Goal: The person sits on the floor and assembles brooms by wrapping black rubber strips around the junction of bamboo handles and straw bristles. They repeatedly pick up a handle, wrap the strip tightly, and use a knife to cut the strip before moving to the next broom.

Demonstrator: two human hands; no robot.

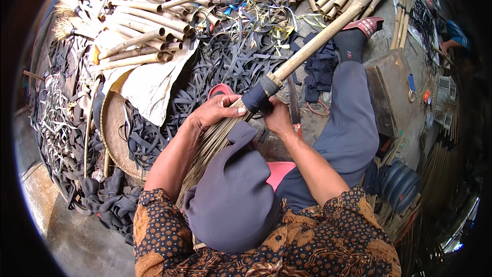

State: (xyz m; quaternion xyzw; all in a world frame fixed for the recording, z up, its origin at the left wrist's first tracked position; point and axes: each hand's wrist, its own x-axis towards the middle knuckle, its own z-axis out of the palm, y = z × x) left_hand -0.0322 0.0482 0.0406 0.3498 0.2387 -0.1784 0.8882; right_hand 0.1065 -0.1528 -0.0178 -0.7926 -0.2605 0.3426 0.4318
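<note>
I'm seeing the broom (269,84) slanting before the person, its pole (324,43) pointing away. The left hand (218,112) is gripping the bristles (209,146), probably for steadiness; the right hand (278,118) is bending against the black band (253,99), its exact hold hidden from me.

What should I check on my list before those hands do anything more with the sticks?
1. Left hand on the stick bundle: ok, thumb on the sticks just below the dark band.
2. Right hand at the band: ok, up against its side, though some fingertips are hidden.
3. Band around the bundle: ok, it wraps the part we can see.
4. Band pulled tight: cannot tell from a picture.
5. Pole away from the sandal: cannot tell, they look very close.
6. Floor free of loose strips: not ok, lots lie about.
</note>
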